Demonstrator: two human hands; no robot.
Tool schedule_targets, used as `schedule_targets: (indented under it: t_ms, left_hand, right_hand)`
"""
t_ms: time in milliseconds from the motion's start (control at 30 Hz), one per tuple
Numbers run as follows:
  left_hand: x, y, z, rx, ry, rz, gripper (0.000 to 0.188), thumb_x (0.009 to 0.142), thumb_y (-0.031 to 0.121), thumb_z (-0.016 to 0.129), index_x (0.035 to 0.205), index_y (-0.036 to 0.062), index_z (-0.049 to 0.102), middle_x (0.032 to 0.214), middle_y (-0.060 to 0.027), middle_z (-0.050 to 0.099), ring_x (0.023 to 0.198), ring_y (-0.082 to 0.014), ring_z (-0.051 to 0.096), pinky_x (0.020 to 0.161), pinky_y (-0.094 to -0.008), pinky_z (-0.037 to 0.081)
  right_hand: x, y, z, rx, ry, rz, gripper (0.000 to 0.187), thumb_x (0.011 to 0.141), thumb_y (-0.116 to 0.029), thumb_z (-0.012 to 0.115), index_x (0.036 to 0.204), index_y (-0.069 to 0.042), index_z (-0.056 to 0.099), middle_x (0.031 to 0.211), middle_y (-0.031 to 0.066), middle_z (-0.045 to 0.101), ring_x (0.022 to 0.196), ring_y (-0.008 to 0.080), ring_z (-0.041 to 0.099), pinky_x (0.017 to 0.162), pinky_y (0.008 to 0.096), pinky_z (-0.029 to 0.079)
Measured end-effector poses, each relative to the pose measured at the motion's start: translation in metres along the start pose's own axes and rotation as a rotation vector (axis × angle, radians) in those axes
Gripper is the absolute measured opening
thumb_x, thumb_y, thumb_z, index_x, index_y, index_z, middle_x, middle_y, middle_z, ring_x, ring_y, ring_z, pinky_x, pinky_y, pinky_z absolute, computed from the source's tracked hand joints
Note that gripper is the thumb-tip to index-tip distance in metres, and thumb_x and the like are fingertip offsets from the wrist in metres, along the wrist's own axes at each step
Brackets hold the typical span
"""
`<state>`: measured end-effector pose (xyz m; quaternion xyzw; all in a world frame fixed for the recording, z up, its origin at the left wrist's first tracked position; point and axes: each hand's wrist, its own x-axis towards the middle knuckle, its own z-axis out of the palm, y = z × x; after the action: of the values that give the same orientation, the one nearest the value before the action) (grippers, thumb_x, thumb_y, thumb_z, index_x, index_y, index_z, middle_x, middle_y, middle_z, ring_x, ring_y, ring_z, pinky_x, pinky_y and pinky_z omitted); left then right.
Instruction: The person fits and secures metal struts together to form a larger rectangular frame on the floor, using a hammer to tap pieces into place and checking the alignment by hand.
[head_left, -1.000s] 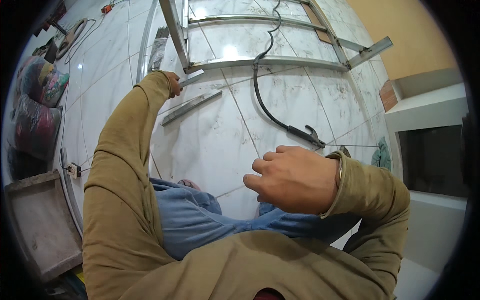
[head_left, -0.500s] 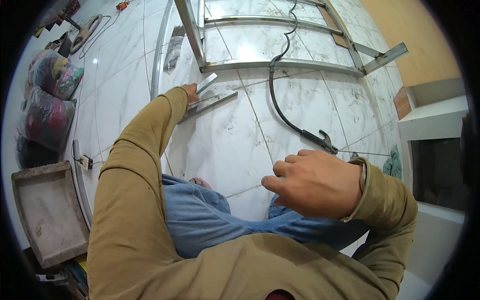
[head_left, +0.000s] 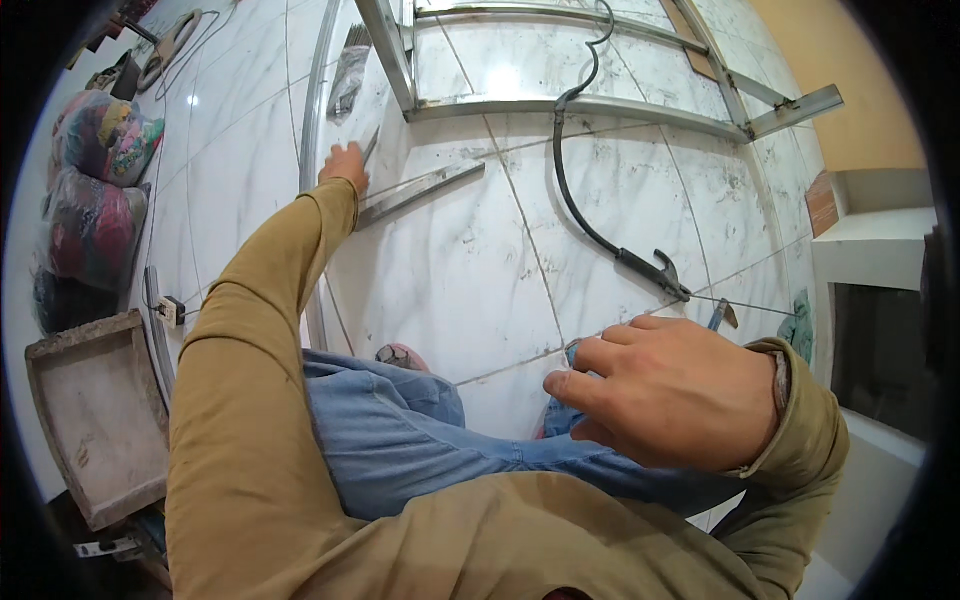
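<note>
My left hand (head_left: 345, 168) reaches out low over the tiled floor, its fingers closed on a short metal strip (head_left: 371, 145) that shows edge-on beside them. Just nearer lies a longer grey metal bar (head_left: 425, 193), slanting across the tiles. Over my right thigh, my right hand (head_left: 680, 390) is held palm down with fingers curled; its palm is hidden, so I cannot make out anything inside. Beyond it lies a black welding electrode holder (head_left: 652, 272) with a thin rod in its jaw and a black cable (head_left: 563, 170) running away from it.
A welded metal frame (head_left: 590, 108) lies across the far floor. Left of it are a plastic packet of thin rods (head_left: 349, 75) and a long metal rail (head_left: 312, 110). Stuffed bags (head_left: 95, 225) and a dusty tray (head_left: 100, 420) stand far left. A blue-handled tool (head_left: 722, 315) and green cloth (head_left: 798, 325) lie right.
My left hand has moved left and slightly farther away, turning the short strip edge-on. The longer bar stays on the floor. My right hand has shifted slightly right and nearer, still curled.
</note>
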<state>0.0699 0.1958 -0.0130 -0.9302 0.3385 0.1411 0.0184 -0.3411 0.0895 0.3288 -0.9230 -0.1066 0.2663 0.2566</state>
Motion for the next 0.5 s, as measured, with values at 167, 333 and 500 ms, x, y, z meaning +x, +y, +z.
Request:
schedule_targets:
  t_ms: [167,333,500]
  left_hand:
    - [-0.028,0.063,0.007,-0.026,0.054,0.475,0.048,0.082,0.036,0.072,0.12,0.0097,0.058,0.122,-0.0168,0.058,0.119,-0.0343,0.054,0.096,-0.0476,0.045]
    - [-0.005,0.064,0.025,0.089,-0.145,0.494,0.042,0.081,0.035,0.071,0.112,0.0089,0.061,0.111,-0.0185,0.062,0.109,-0.0356,0.06,0.091,-0.0471,0.048]
    - [0.04,0.122,-0.058,-0.876,0.006,0.28,0.049,0.078,0.034,0.077,0.102,-0.0053,0.059,0.096,-0.0146,0.065,0.09,-0.0244,0.065,0.074,-0.0368,0.054]
  right_hand:
    - [0.005,-0.002,0.0,0.0,-0.017,0.025,0.031,0.086,-0.024,0.069,0.109,-0.004,0.06,0.089,0.0121,0.062,0.083,0.0313,0.064,0.073,0.0409,0.051]
    - [0.014,0.004,-0.003,-0.041,-0.03,0.045,0.032,0.084,-0.022,0.071,0.108,-0.004,0.062,0.089,0.013,0.063,0.083,0.0324,0.064,0.073,0.0414,0.051]
    - [0.011,0.008,0.002,0.0,-0.005,0.051,0.03,0.083,-0.023,0.072,0.104,-0.004,0.062,0.089,0.0126,0.063,0.083,0.0314,0.064,0.072,0.0415,0.051]
